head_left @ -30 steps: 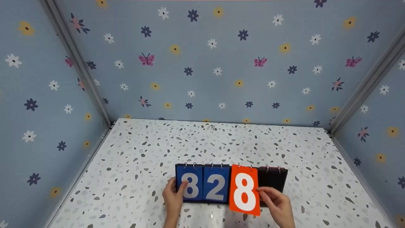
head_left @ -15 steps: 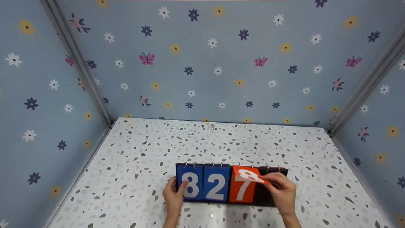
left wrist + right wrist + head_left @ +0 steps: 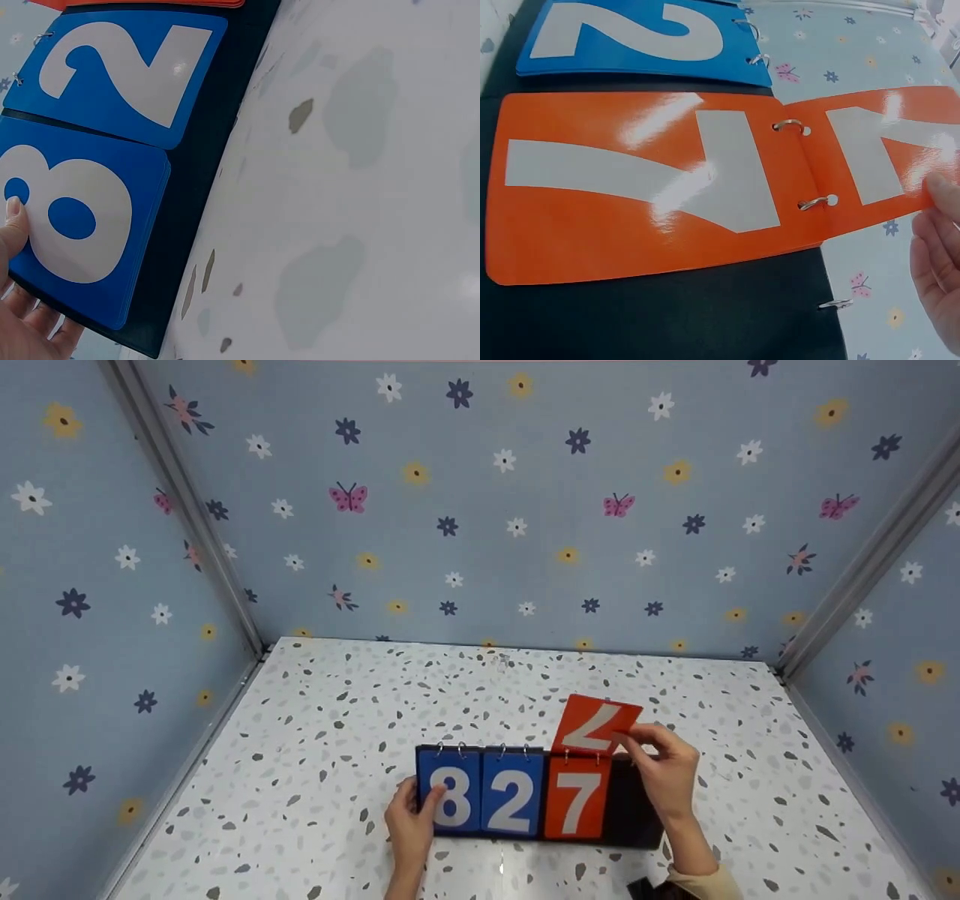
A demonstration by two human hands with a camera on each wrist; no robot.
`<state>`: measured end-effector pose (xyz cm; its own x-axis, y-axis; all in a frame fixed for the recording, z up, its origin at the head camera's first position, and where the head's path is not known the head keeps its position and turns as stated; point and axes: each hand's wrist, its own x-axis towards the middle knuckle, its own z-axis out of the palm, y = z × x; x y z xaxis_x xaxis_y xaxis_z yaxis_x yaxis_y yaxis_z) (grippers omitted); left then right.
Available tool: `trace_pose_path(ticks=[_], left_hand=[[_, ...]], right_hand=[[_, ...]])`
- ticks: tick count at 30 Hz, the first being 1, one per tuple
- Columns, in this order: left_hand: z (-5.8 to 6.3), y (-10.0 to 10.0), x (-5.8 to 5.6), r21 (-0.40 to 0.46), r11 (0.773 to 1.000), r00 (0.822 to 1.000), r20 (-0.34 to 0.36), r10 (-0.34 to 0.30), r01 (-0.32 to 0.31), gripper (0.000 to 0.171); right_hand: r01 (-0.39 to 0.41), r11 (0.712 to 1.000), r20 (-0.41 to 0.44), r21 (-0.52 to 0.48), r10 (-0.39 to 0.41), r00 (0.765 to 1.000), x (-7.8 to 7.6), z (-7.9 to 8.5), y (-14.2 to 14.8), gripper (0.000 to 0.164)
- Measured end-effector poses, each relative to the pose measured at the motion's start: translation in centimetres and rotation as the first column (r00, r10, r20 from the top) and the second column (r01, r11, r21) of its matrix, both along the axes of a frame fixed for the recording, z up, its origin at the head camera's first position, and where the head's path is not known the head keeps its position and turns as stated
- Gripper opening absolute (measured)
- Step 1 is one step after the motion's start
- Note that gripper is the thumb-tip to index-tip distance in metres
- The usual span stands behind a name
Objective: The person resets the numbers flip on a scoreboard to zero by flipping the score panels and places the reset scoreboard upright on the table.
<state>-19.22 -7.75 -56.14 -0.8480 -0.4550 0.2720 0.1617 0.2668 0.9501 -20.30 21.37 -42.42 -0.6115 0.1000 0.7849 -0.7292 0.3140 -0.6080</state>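
Note:
A black flip scoreboard (image 3: 628,817) bears number cards on metal rings. My left hand (image 3: 410,823) grips its left end, thumb on the blue 8 card (image 3: 471,769) and fingers behind, as the left wrist view shows. Beside it hangs the blue 2 card (image 3: 489,776). Between thumb and fingers, my right hand (image 3: 667,772) pinches the right edge of a raised orange card (image 3: 581,716). That card stands up past its rings, its back showing a 7. Below it the orange 7 card (image 3: 577,225) lies flat on the board.
A white speckled tabletop (image 3: 360,697) lies under the board. Blue flower-patterned panels (image 3: 480,495) stand at the back and both sides, with grey metal posts (image 3: 187,502) at the corners. The board's rightmost section shows bare black, with a ring (image 3: 836,304) at its top.
My right hand has lifted the orange 8 card and swung it up over the rings, uncovering the orange 7 card. My left hand has kept its hold on the board.

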Motion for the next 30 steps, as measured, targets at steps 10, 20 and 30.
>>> trace_pose_path(ticks=[10, 20, 30], left_hand=[[0.3, 0.1, 0.1, 0.011, 1.0, 1.0, 0.025, -0.007, 0.007, 0.029], [0.2, 0.0, 0.1, 0.019, 1.0, 1.0, 0.022, 0.002, -0.002, 0.031], [0.3, 0.0, 0.2, 0.027, 1.0, 0.999, 0.035, -0.007, 0.006, 0.033]], right_hand=[[0.168, 0.978, 0.0, 0.119, -0.17, 0.986, -4.3, -1.6, 0.6, 0.014], [0.224, 0.946, 0.085, 0.233, -0.249, 0.965, -5.9, -2.3, 0.7, 0.021], [0.237, 0.94, 0.12, 0.247, -0.272, 0.955, -5.8, -2.6, 0.5, 0.017]])
